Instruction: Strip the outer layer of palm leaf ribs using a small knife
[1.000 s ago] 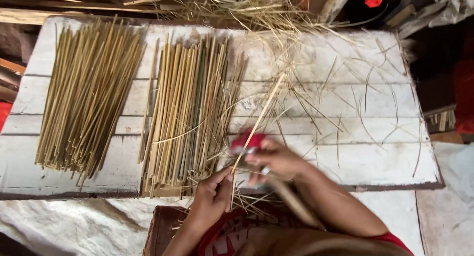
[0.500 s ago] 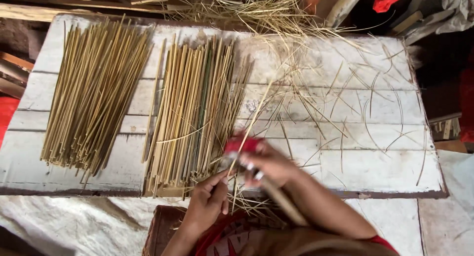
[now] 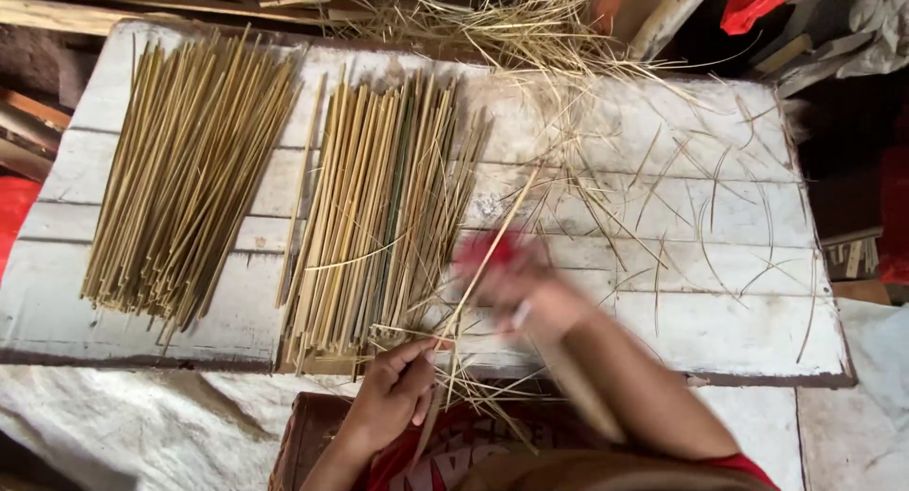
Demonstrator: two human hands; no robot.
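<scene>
My left hand (image 3: 396, 392) pinches the near end of a thin bamboo stick (image 3: 492, 245) that slants up and right over the white plank table (image 3: 739, 330). My right hand (image 3: 525, 297) is blurred with motion partway along the stick, gripping a red-handled tool (image 3: 488, 249) whose long handle runs back under my forearm. Just left of my hands lies a bundle of split bamboo sticks (image 3: 379, 207).
A second, tidier stick bundle (image 3: 180, 178) lies at the table's left. Thin shavings (image 3: 682, 207) are scattered over the right half, and a heap of them (image 3: 511, 22) sits at the far edge. White cloth (image 3: 142, 425) covers the ground in front.
My right hand with the red-handled tool has slid up along the stick, away from me, and is now blurred. My left hand still pinches the stick's near end.
</scene>
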